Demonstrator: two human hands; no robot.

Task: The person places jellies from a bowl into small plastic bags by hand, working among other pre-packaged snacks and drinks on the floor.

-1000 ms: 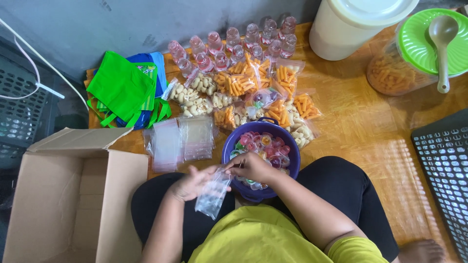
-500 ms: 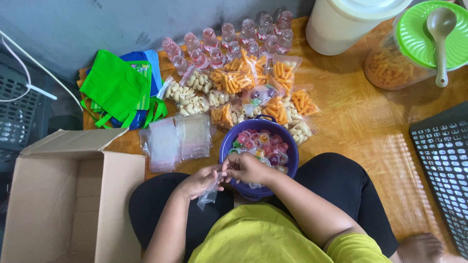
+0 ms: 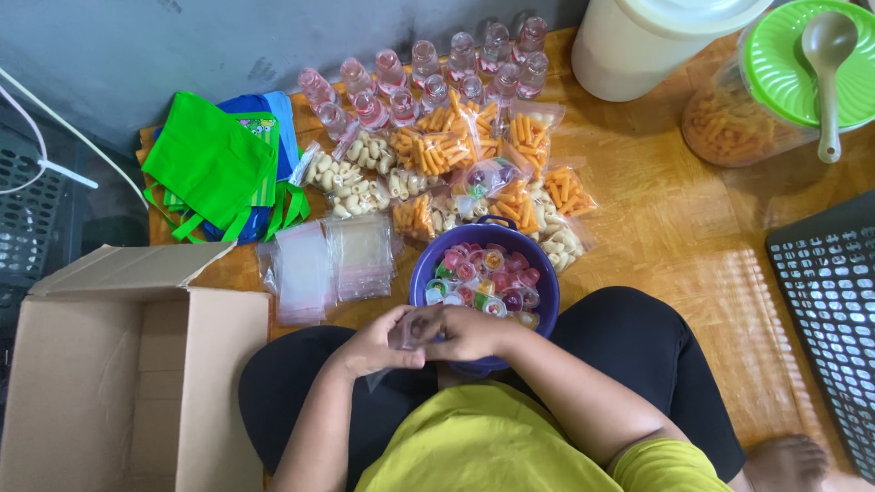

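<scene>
My left hand (image 3: 374,344) and my right hand (image 3: 467,332) meet over my lap, both pinching a small clear plastic bag (image 3: 407,330) between them. Just beyond my hands stands a purple bowl (image 3: 428,264) filled with small colourful jelly cups (image 3: 483,278). A stack of empty clear zip bags (image 3: 328,264) lies on the wooden floor to the left of the bowl. Packed bags of orange and pale snacks (image 3: 456,164) are spread out behind the bowl.
An open cardboard box (image 3: 118,364) sits at my left. Green and blue cloth bags (image 3: 219,169) lie beyond it. Small pink bottles (image 3: 428,73) line the wall. A white container (image 3: 647,41), a green-lidded jar with a spoon (image 3: 784,82) and a black crate (image 3: 829,310) stand on the right.
The clear bag hung open below my hands before; now it is gathered up small between both hands, which have drawn closer together.
</scene>
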